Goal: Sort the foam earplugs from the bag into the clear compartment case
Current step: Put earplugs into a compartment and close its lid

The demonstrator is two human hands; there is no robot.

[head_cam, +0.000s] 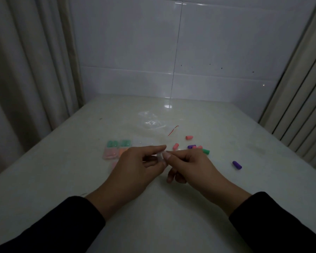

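White tiled wall and pale curtains close in a dim white table [226,179], and at its middle both hands meet over one small pale piece. The left hand [135,167] and the right hand [188,167] each pinch it between thumb and forefinger, fingertips together on a whitish earplug [160,156], though the dim light leaves its exact form uncertain. At nine o'clock from the grip, partly hidden behind the left hand, lies the clear compartment case [117,149], with green plugs in its far cells and pink and orange ones nearer. At twelve o'clock sits the crumpled clear bag [150,121] with a red tie [173,130] just beside it. From one to three o'clock loose earplugs lie scattered: a pink earplug [175,146], a coral earplug [189,137], a purple earplug [191,146], a green earplug [206,151], and a second purple earplug [237,165] well apart at three. To do this step well, I judge the plug should pass to one hand, held lightly so the foam is not crushed, then go to a cell matching its colour.
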